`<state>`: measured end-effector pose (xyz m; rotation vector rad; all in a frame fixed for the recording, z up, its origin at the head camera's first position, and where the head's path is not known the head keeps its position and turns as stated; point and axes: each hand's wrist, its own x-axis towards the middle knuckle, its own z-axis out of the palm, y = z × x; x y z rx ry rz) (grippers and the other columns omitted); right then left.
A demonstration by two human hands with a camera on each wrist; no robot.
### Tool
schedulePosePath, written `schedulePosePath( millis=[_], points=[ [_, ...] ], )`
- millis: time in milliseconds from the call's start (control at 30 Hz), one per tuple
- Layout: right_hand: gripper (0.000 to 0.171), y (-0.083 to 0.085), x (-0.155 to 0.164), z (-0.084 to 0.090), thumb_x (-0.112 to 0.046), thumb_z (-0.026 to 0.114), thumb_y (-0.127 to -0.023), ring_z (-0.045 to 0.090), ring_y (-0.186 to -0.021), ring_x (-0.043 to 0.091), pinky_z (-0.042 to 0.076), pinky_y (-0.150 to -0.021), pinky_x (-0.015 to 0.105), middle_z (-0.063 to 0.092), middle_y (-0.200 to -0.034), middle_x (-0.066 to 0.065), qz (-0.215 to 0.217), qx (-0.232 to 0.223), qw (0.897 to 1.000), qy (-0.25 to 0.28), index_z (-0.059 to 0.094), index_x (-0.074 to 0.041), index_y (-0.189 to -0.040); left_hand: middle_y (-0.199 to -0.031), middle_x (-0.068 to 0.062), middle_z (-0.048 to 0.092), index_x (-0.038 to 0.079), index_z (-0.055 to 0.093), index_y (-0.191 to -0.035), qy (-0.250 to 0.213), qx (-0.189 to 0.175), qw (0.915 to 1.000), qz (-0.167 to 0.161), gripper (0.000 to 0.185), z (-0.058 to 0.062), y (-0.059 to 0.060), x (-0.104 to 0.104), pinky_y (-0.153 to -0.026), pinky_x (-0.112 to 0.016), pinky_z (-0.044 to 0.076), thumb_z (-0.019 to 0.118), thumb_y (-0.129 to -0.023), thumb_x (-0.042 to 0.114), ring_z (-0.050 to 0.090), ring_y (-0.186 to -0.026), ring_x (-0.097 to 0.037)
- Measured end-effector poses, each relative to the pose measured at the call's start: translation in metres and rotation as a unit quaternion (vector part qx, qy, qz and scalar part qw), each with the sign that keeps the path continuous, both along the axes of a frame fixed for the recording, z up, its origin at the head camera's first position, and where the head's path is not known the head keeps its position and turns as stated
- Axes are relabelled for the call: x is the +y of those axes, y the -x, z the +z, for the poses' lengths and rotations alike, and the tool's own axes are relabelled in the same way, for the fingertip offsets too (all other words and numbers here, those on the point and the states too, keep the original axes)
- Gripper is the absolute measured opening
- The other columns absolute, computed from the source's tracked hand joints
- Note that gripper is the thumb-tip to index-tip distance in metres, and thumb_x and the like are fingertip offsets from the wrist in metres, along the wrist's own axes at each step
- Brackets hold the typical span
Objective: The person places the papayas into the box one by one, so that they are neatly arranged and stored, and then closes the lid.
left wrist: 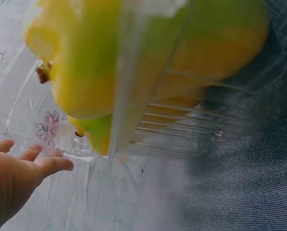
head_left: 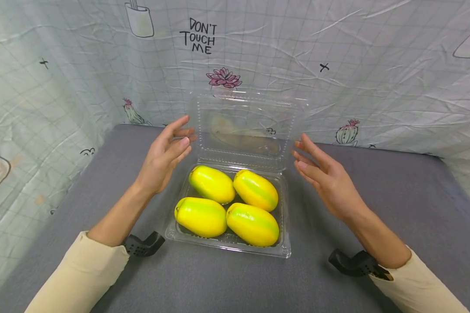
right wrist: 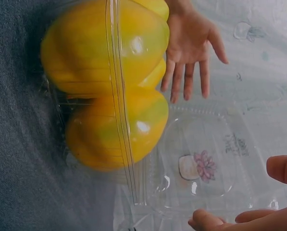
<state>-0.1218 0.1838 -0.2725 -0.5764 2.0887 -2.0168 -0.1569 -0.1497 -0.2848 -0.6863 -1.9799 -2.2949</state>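
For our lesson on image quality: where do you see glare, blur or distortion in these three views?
Head view: wide-angle bending of the backdrop, bright highlights on the mangoes. Left wrist view: fruit too close, soft and blurred, clear container hazy. Right wrist view: glare spots on the fruit, lid see-through but soft.

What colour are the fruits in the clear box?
Bright yellow fruits with green stripes; the head view shows them best.

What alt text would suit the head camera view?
Two open hands, left hand and right hand, flank the raised lid of a clear clamshell box holding four yellow-green fruits on a grey table.
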Motion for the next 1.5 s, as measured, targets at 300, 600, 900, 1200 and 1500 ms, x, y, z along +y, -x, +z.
schedulePosePath(
  millis=[300,600,900,1200,1500],
  points=[
    [0.061,-0.004,-0.003,0.002,-0.013,0.045,-0.094,0.016,-0.133,0.023,0.024,-0.101,0.030,0.013,-0.147,0.006,0.002,-0.012,1.000,-0.014,0.010,-0.020,-0.144,-0.124,-0.030,0.029,0.003,0.027,-0.137,-0.016,0.017,0.9997,0.003,0.051,-0.004,-0.002,-0.001,-0.101,-0.052,0.017,0.046,-0.090,0.012,0.029,-0.121,-0.041],
    [0.059,-0.006,-0.004,-0.001,-0.008,0.043,-0.094,0.016,-0.132,0.027,0.026,-0.100,0.027,0.014,-0.146,0.013,0.007,0.012,1.000,0.010,0.013,-0.016,-0.144,-0.122,-0.029,0.028,0.002,0.027,-0.136,-0.032,0.024,0.9992,0.004,0.051,-0.008,-0.002,0.000,-0.102,-0.051,0.016,0.046,-0.090,0.011,0.028,-0.122,-0.041],
    [0.057,-0.005,-0.006,-0.007,-0.003,0.041,-0.093,0.013,-0.132,0.031,0.026,-0.100,0.028,0.012,-0.144,0.018,0.018,0.038,0.998,0.048,0.013,-0.011,-0.143,-0.119,-0.025,0.032,0.002,0.029,-0.133,-0.055,0.038,0.9978,-0.001,0.047,-0.013,0.000,-0.001,-0.102,-0.051,0.014,0.045,-0.089,0.010,0.027,-0.123,-0.040],
    [0.056,-0.005,-0.009,-0.009,0.005,0.037,-0.092,0.012,-0.131,0.037,0.021,-0.102,0.033,0.012,-0.142,0.022,0.026,0.069,0.992,0.098,0.015,-0.005,-0.142,-0.118,-0.023,0.032,0.002,0.029,-0.130,-0.068,0.065,0.9955,-0.010,0.044,-0.017,0.002,-0.001,-0.102,-0.053,0.013,0.045,-0.089,0.008,0.025,-0.122,-0.041],
    [0.053,-0.006,-0.007,-0.015,0.008,0.038,-0.090,0.015,-0.130,0.037,0.022,-0.102,0.032,0.016,-0.138,0.025,0.038,0.110,0.991,0.069,0.019,0.000,-0.139,-0.120,-0.027,0.027,0.002,0.023,-0.130,-0.007,0.096,0.9953,-0.007,0.047,-0.017,-0.003,-0.004,-0.103,-0.048,0.017,0.045,-0.089,0.006,0.025,-0.123,-0.039]
  ],
)
